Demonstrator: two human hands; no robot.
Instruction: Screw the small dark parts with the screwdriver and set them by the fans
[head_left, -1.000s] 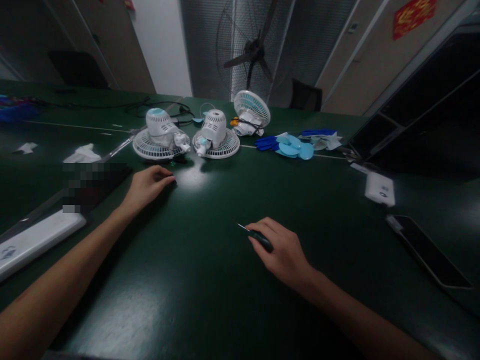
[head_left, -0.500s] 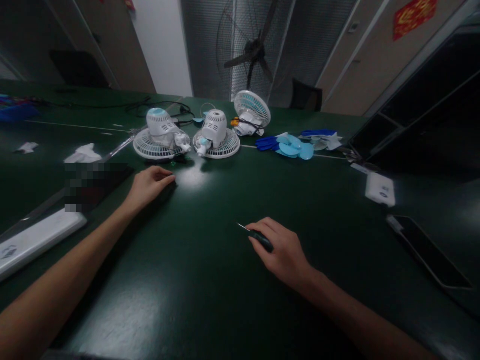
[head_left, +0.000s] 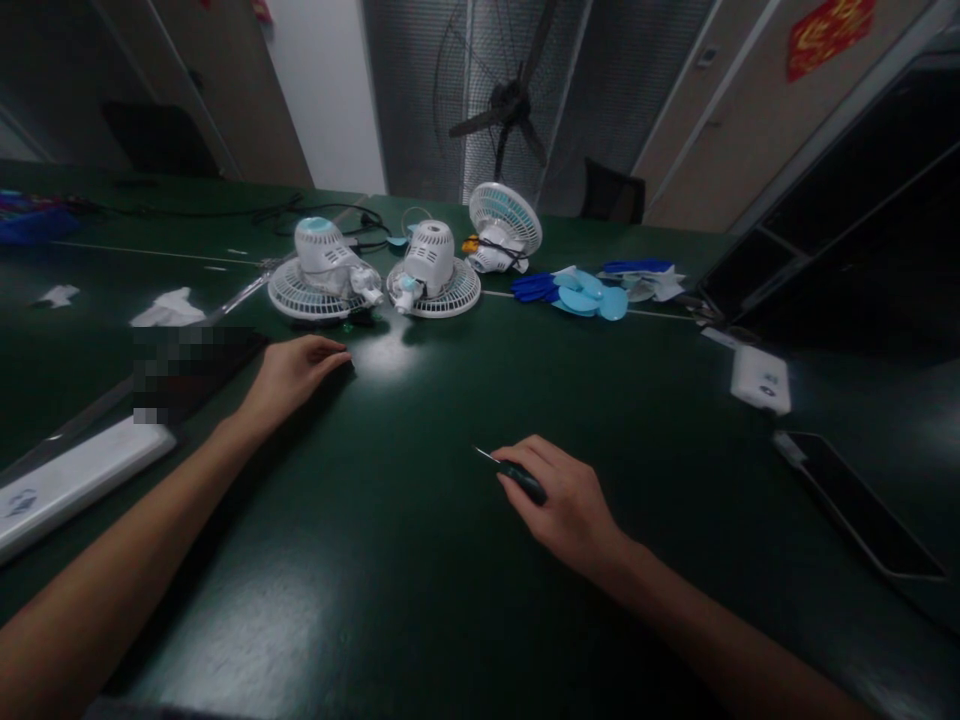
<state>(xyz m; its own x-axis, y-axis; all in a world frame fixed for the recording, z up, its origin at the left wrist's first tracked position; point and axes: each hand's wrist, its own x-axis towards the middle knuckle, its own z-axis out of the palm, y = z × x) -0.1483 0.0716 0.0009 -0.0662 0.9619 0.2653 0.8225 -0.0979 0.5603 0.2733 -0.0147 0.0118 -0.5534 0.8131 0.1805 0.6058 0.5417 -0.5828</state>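
- Gripping a screwdriver (head_left: 525, 483) by its dark handle, the right hand (head_left: 571, 500) is nearly closed, thumb and fingers wrapped round; the thin metal shaft points out past the fingertips, to the hand's left.
- Left of the right hand, green table (head_left: 397, 520) stretches toward the left forearm, giving the tool wide room to swing sideways.
- Right of the right hand, well apart, a phone (head_left: 862, 505) lies flat, its long edges slanting; this bounds the space on that side.
- Just left of the left forearm, a long white box (head_left: 82, 485) leaves that arm little room.
- The left hand (head_left: 296, 372) reaches farther out, low over the table, thumb and fingers curled almost together; whether they pinch something small, I cannot tell.
- Beyond the phone, a small white box (head_left: 761, 380) lies ahead and right of the right hand.
- Just past the left hand, a first white fan (head_left: 322, 260) and a second white fan (head_left: 433, 258) lie grille-down, rims close together.
- Ahead of the right hand, farther out, are light-blue blades (head_left: 592, 295); a third fan (head_left: 506, 230) leans tilted behind, near the table's far edge.
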